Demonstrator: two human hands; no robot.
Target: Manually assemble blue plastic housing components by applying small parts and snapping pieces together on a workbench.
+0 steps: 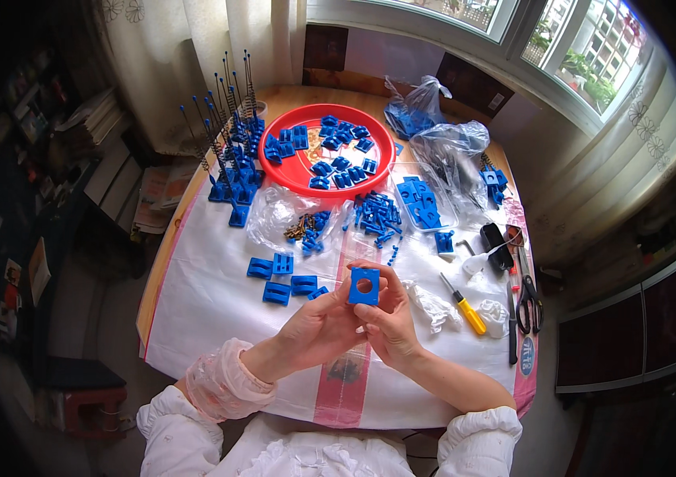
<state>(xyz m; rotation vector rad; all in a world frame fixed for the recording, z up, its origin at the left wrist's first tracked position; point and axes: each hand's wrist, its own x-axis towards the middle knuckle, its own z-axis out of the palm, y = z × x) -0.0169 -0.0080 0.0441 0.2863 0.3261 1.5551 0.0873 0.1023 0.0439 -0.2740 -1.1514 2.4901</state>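
A square blue plastic part (364, 286) with a round hole in its middle is held up between both hands over the white table cover. My left hand (323, 326) pinches its left and lower edge. My right hand (389, 314) grips its right side, fingers curled over the top. Just left of my hands, several blue blocks (284, 278) lie flat on the cover. Small blue pins (377, 216) are scattered further back.
A red round tray (326, 184) with blue parts sits at the back, blue bases with upright springs (230, 135) to its left. Clear bags (449, 155), a clear box (425, 203), a yellow-handled screwdriver (465, 306) and scissors (527, 298) lie to the right.
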